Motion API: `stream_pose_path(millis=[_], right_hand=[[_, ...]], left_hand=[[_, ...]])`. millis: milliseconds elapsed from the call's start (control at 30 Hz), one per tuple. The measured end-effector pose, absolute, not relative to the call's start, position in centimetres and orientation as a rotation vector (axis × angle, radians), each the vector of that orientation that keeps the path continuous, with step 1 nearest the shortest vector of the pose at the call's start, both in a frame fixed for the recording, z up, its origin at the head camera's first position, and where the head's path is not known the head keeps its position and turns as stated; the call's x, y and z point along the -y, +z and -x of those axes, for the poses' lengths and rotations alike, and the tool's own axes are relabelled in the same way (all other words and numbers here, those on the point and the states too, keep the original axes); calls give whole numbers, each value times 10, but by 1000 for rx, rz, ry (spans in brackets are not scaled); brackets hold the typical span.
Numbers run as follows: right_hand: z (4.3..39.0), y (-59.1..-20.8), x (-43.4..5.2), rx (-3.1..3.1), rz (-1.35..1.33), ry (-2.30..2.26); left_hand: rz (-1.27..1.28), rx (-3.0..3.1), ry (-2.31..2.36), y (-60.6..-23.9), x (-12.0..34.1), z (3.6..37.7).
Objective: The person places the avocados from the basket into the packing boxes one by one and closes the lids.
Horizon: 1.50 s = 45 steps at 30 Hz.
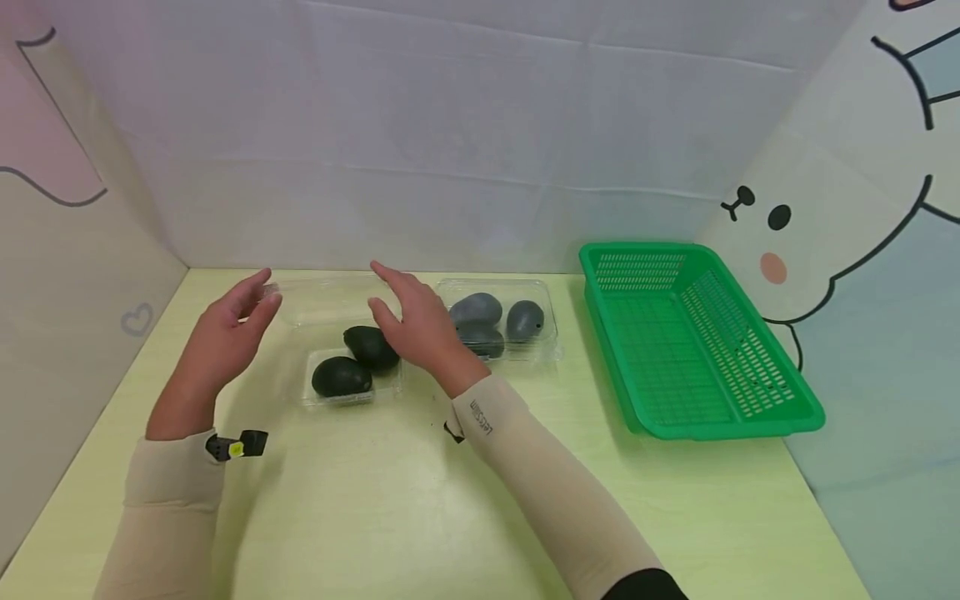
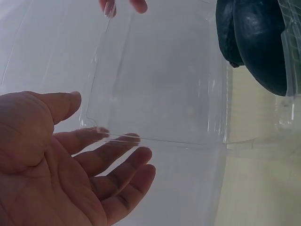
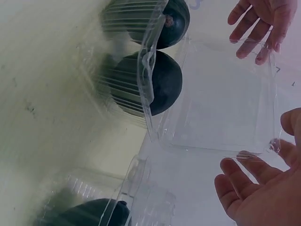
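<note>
On the table, a green basket sits right. Both hands, left hand and right hand, fingers spread and relaxed, flank the open clamshell's clear lid above two avocados.

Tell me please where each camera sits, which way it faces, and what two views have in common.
Head: worn high, looking forward and down at the table; both forearms and hands show.
Left wrist: beside the left hand, facing the open clear lid.
Right wrist: beside the right hand, facing the same lid.
Shared: both wrist views show the lid and dark avocados.
</note>
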State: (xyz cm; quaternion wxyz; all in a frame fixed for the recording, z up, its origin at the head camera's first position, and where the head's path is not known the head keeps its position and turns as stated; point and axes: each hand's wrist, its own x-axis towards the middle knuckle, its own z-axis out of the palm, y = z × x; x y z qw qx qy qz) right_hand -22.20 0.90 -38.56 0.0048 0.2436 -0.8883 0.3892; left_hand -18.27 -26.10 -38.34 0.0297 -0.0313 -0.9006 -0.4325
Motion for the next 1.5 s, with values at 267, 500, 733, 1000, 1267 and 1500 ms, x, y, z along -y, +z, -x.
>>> stream_pose_path(millis=[267,500,733,1000,1267,1500], right_hand=[[207,-385,-14,2847,-892,946],[195,-391,-17,2828,-954,799],[184,-397,-20,2756,-1011,627],[175,-408,-23,2721,-1064,549],[169,-418,-25,2661,-1156,496],[165,-426,-30,2592,-1196,367]], left_hand=[[175,2830,-1215,-385,265,169],[253,2803,-1210,-395,271,158],[364,2720,-1175,-411,272,149],[498,2595,-1196,-427,272,143],[474,2597,-1175,-436,274,131],[442,2627,-1189,-443,272,124]])
